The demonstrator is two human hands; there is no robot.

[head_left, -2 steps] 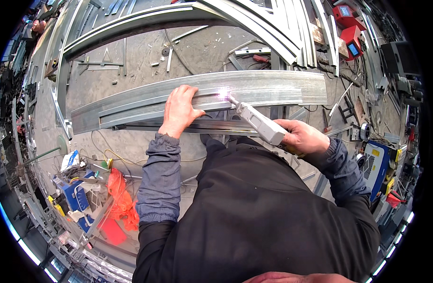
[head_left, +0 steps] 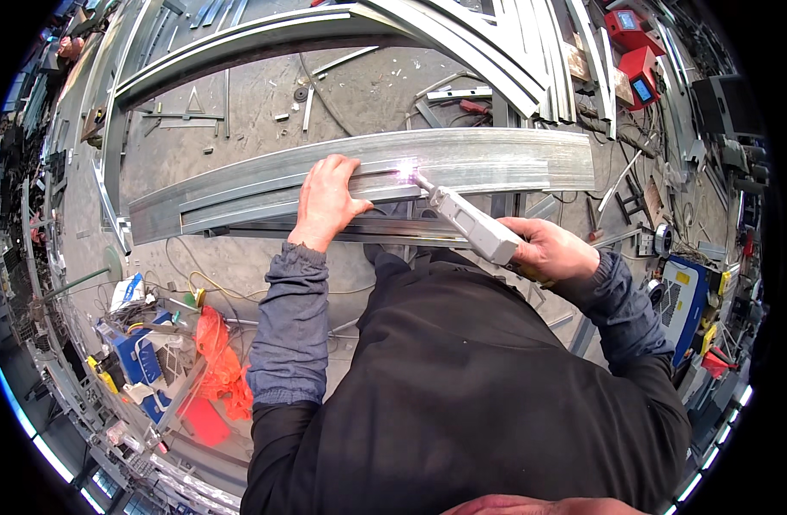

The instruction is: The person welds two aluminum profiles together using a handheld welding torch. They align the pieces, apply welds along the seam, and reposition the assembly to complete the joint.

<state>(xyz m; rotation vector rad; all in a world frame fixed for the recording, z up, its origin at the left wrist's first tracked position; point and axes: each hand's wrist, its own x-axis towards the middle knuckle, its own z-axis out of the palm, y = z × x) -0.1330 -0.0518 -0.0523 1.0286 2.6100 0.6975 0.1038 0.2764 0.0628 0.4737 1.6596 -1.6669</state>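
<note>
Left hand (head_left: 326, 196): laid across a narrow metal strip (head_left: 256, 204), fingers together over it, thumb spread toward the near edge; whether it clamps or only presses cannot be told. Right hand (head_left: 555, 251): closed around the rear of a grey handheld torch (head_left: 472, 225), nozzle slanting up and left to a bright spark (head_left: 406, 171) at the metal, just right of the left hand. Wide metal panel (head_left: 574, 159): beneath the strip, crosswise before the person.

Beyond, right: two red housings with small screens (head_left: 641, 79); blue-and-white unit (head_left: 687, 296). Beyond, far side: metal frame (head_left: 239, 41); long metal profiles (head_left: 544, 51), bundled.

Lower left, containers: white packet (head_left: 128, 293), contents hidden; blue box-like item (head_left: 140, 354), pale pieces against it, contents indistinct; crumpled orange plastic (head_left: 222, 356) beside it, whether bag or sheet unclear.
</note>
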